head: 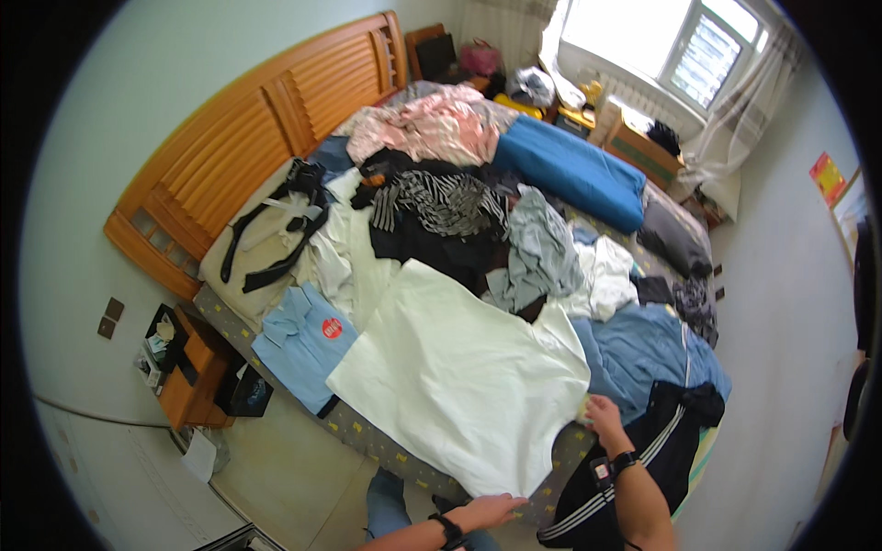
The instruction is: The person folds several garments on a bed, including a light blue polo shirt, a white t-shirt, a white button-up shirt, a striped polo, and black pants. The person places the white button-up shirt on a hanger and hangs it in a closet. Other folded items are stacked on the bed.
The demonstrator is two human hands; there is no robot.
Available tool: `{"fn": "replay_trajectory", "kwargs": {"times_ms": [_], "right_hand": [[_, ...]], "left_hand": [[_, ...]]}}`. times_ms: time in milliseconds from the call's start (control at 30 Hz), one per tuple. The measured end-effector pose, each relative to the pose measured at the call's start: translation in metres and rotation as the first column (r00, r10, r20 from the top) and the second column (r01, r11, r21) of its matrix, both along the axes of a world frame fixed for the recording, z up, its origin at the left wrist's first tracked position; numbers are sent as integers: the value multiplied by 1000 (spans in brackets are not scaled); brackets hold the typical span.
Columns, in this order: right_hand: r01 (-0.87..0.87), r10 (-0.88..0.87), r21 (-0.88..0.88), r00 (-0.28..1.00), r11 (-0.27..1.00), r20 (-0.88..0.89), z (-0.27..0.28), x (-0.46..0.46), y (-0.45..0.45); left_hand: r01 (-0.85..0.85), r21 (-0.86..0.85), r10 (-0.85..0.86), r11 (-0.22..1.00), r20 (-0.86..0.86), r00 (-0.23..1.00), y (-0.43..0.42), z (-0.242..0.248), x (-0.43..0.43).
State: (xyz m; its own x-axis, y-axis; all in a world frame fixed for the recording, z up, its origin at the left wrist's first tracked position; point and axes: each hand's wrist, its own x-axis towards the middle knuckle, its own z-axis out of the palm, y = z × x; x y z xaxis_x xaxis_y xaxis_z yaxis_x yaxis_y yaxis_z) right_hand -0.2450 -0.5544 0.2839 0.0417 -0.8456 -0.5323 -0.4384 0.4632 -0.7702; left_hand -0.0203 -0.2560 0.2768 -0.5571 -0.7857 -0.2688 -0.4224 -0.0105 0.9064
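A white T-shirt (462, 365) lies spread over the near side of the bed, its lower part towards the left and one sleeve hanging near me. My left hand (493, 512) is at the shirt's near edge by the bed's rim; whether its fingers pinch the cloth is unclear. My right hand (603, 419) is beside the shirt's right edge, fingers bent, near a small yellowish patch; its grip cannot be made out. Left of the shirt lies a folded light blue polo shirt (296, 344) with a red round mark. Black clothing with white stripes (620, 475) lies under my right forearm.
Black, striped, grey-green (541, 251) and blue garments (634, 358) are heaped beyond the shirt. A blue rolled bundle (568, 172) and pink bedding (427, 131) lie farther back. The wooden headboard (262, 124) stands left, with a nightstand (196, 372) beside the bed.
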Motion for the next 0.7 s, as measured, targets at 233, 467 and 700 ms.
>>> {"fn": "replay_trajectory", "kwargs": {"times_ms": [233,467,700], "right_hand": [[92,-102,353,995,931,8,-84,-58,175],[323,-430,717,902,617,-36,-122,-35,268],[442,-585,601,809,666,52,-178,50,333]], "left_hand": [[76,323,-85,943,16,996,55,-97,11],[-694,359,588,624,370,720,102,-139,177],[-935,-187,865,301,466,186,67,-200,388]]}}
